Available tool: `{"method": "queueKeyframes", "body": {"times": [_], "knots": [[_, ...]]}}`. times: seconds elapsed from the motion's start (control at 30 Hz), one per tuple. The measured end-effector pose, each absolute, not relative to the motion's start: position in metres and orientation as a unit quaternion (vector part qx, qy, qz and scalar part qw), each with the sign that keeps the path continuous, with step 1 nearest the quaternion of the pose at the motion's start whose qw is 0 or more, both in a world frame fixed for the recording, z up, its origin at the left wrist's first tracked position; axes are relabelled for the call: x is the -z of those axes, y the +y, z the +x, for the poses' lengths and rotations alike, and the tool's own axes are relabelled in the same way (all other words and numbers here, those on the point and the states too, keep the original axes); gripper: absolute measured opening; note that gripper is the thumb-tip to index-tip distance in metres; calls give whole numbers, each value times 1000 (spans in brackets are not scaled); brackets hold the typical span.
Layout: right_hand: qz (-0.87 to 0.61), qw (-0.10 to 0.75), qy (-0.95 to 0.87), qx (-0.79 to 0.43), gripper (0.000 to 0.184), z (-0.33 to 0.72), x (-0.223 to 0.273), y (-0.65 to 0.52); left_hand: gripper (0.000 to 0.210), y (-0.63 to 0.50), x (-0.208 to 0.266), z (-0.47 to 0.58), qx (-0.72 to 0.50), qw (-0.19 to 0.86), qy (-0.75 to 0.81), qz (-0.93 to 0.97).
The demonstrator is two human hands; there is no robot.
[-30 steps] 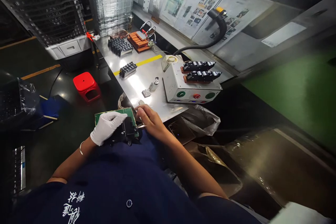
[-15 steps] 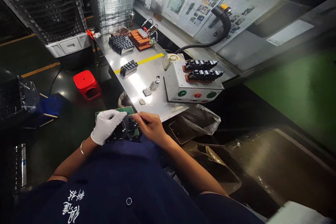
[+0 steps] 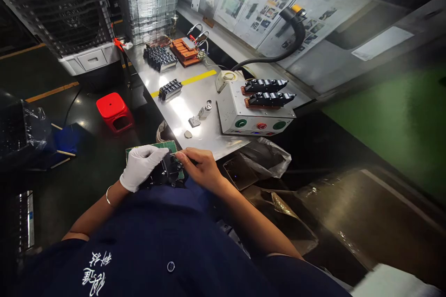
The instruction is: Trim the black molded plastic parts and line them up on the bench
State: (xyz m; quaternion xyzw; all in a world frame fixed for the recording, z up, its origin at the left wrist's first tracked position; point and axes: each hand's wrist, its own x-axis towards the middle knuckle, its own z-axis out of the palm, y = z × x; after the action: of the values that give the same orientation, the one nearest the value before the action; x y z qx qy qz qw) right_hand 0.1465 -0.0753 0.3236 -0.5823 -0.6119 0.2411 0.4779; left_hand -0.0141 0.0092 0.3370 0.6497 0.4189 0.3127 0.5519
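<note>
In a white glove, my left hand point(image 3: 141, 167) is closed at the upper left of a black plastic part point(image 3: 170, 167), fingertips pinched on its edge. Bare and also pinched, my right hand point(image 3: 200, 167) meets the part from the other side. A thin, pale sliver point(image 3: 173, 153) shows at the right fingertips, too small to name. Beneath the part lies a green board point(image 3: 132, 151) close to my body. More black pieces sit partly hidden below the hands.
A metal table point(image 3: 223, 148) is just ahead, carrying a white control box point(image 3: 228, 113) with two black parts on top. Farther back are black part rows point(image 3: 170, 89), an orange fixture point(image 3: 184, 53) and stacked clear trays point(image 3: 148, 9). A red stool point(image 3: 113, 106) stands at left.
Both hands hold nearly the same pose on the black part. The view has shifted very slightly, and a small blue light now shows on the control box's front.
</note>
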Motion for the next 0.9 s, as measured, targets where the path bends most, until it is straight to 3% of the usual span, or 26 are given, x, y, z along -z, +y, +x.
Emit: {"method": "queueKeyframes", "body": {"times": [0.2, 0.4, 0.63, 0.9], "knots": [[-553, 445, -639, -296, 41, 155, -329, -77, 34, 9, -336, -13, -303, 584, 441, 610], [-442, 447, -643, -438, 49, 165, -330, -77, 32, 8, -337, -14, -281, 600, 405, 630], [-531, 468, -654, -268, 40, 155, -336, -81, 33, 10, -335, -15, -303, 565, 422, 641], [-535, 444, -681, -229, 36, 154, -335, -85, 33, 9, -335, -15, -302, 576, 416, 635]]}}
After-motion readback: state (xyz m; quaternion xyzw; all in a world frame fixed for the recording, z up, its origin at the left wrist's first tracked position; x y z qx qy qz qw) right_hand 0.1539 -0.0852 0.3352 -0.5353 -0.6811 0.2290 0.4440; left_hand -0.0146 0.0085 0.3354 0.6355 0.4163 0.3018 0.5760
